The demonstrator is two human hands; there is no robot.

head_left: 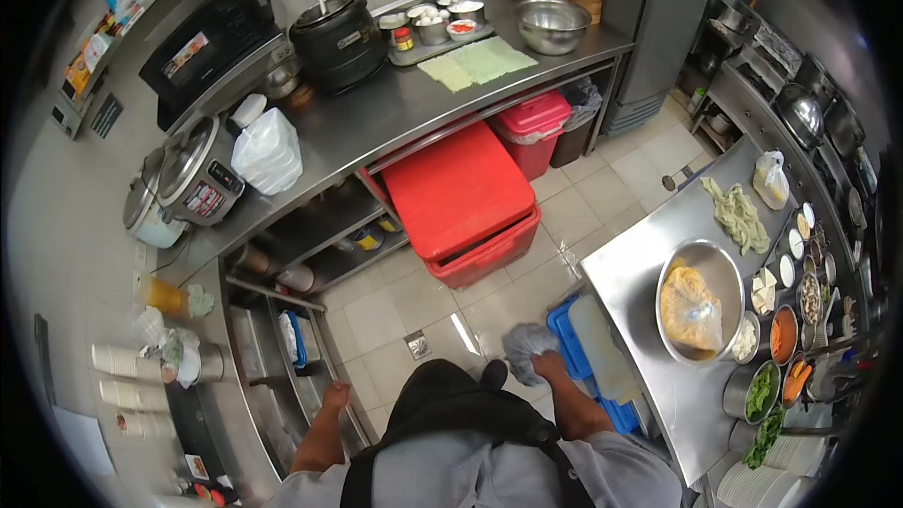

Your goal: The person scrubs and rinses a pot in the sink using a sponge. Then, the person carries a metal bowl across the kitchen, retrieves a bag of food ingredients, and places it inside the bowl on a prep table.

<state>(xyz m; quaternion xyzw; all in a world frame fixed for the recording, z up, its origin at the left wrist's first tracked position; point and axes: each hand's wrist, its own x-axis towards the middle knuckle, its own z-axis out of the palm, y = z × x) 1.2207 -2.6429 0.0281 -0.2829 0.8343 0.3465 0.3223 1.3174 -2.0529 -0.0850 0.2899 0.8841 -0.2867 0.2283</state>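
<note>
My right hand [546, 366] is closed on a bunched, greyish see-through plastic bag [527, 350], which hangs low over the floor beside blue crates [564, 322]. What the bag holds, if anything, I cannot make out. On the other side, my left hand [336, 397] hangs close to the front edge of the steel sink [320, 320]. Its fingers look curled, and nothing shows in them. To the right, a steel bowl [731, 284] on the worktable [628, 268] holds a tied clear bag of yellow-orange food [689, 306].
A large red lidded bin [461, 193] juts from under the back counter [376, 122], with a smaller red bin [530, 122] next to it. A cloth [736, 214] and pans of vegetables [783, 334] are on the right. Cookers [198, 174] stand on the left. Floor tiles [372, 306] lie between.
</note>
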